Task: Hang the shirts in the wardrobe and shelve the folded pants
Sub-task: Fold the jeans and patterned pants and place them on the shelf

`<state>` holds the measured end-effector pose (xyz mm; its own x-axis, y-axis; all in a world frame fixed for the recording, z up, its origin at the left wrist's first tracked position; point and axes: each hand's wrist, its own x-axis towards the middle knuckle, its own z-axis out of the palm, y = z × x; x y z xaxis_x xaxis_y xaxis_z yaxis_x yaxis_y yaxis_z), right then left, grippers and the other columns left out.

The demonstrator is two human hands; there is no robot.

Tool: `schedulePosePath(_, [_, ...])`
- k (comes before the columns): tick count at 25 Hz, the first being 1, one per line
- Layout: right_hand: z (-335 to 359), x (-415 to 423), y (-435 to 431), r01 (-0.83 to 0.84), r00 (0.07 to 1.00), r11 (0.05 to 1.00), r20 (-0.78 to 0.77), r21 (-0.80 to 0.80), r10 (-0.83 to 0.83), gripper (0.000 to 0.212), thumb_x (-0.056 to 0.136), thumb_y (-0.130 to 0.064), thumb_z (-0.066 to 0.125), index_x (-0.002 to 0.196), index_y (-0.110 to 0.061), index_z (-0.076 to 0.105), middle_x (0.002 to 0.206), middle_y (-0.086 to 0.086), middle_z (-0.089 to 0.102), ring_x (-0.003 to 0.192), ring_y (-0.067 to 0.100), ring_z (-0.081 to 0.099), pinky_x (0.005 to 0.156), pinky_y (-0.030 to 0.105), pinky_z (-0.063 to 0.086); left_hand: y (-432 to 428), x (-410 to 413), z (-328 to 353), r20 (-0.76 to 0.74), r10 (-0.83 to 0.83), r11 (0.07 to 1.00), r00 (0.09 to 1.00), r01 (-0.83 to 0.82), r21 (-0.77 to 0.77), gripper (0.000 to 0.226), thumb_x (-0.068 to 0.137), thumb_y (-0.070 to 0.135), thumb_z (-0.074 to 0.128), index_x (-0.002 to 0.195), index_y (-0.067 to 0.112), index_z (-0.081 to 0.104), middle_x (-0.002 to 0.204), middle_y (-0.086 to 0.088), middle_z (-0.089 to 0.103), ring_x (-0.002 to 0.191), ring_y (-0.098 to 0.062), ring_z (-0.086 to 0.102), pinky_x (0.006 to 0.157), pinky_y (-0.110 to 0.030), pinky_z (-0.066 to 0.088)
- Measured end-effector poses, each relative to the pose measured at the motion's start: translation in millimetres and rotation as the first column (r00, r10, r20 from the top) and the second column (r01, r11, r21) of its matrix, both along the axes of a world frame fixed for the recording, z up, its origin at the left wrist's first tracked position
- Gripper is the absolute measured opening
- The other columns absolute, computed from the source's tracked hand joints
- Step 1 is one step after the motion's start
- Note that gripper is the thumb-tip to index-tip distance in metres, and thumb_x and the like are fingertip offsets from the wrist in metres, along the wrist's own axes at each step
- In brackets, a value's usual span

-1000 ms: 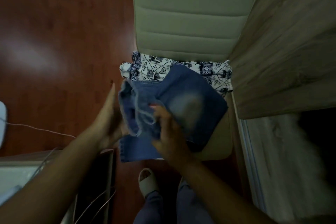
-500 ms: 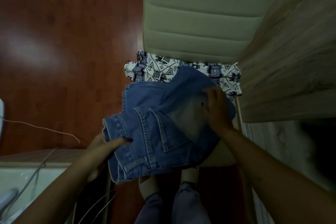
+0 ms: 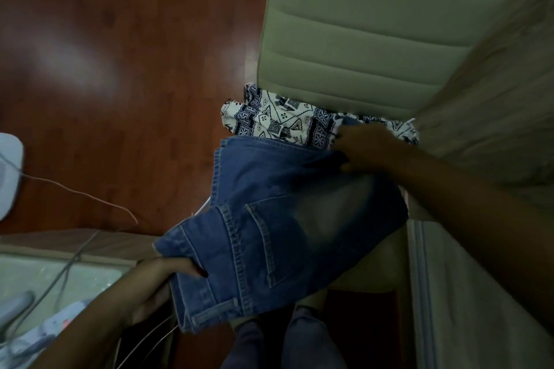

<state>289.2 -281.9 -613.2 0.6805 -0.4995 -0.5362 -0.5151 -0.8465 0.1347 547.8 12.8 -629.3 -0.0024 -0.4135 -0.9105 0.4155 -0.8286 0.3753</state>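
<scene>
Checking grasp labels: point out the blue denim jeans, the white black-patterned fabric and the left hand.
blue denim jeans [image 3: 266,237], head view, on the back pocket.
white black-patterned fabric [image 3: 278,120], head view, on the printed middle.
left hand [image 3: 157,281], head view, on the hand's middle, below the thumb.

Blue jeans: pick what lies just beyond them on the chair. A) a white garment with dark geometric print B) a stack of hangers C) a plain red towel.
A: the white printed garment shows past the far edge of the blue jeans, against the green chair back.
</scene>
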Motion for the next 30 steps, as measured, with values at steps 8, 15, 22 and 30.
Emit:
schedulePosePath(8, [0, -84, -54, 0.387, 0.9, 0.915, -0.265, 0.115, -0.347, 0.039, 0.085, -0.043, 0.056, 0.099, -0.007, 0.06, 0.127, 0.021, 0.052, 0.109, 0.034, 0.053, 0.091, 0.037, 0.047, -110, 15, -40, 0.204, 0.008, 0.985, 0.979, 0.028, -0.169, 0.04, 0.076, -0.002, 0.066, 0.115, 0.007, 0.061, 0.111, -0.017, 0.07, 0.093, -0.033, 0.07, 0.073, -0.041, 0.058])
schedulePosePath(15, [-70, -138, 7, 0.644, 0.19, 0.509, 0.525, 0.571, -0.83, 0.066, 0.081, -0.026, 0.067, 0.133, -0.002, 0.034, 0.131, 0.02, 0.041, 0.123, 0.033, 0.042, 0.105, 0.046, 0.037, -118, -1, -77, 0.443, -0.093, 0.992, 0.892, 0.123, -0.039, 0.03, 0.085, 0.014, 0.067, 0.109, 0.001, 0.055, 0.103, -0.018, 0.065, 0.076, -0.029, 0.065, 0.051, -0.036, 0.053])
schedulePosePath(22, [-73, -150, 44, 0.558, -0.192, 0.102, 0.248, 0.823, -0.95, 0.036, 0.082, -0.036, 0.067, 0.103, -0.013, 0.05, 0.091, -0.002, 0.06, 0.082, 0.014, 0.06, 0.069, 0.022, 0.049, -95, 7, -82, 0.358, -0.149, 0.988, 0.922, 0.157, 0.007, 0.053, 0.074, 0.034, 0.072, 0.115, 0.004, 0.057, 0.106, -0.02, 0.07, 0.093, -0.041, 0.069, 0.083, -0.054, 0.056])
schedulePosePath(30, [-50, -205, 73, 0.636, -0.139, 0.272, 0.454, 0.722, -0.88, 0.037, 0.086, -0.049, 0.056, 0.104, -0.018, 0.058, 0.091, -0.006, 0.062, 0.078, -0.01, 0.06, 0.068, 0.011, 0.048, -92, -11, -86, 0.362, -0.189, 0.972, 0.913, 0.226, -0.064, 0.04, 0.078, 0.026, 0.07, 0.108, 0.001, 0.061, 0.099, -0.019, 0.071, 0.073, -0.023, 0.072, 0.056, -0.031, 0.059])
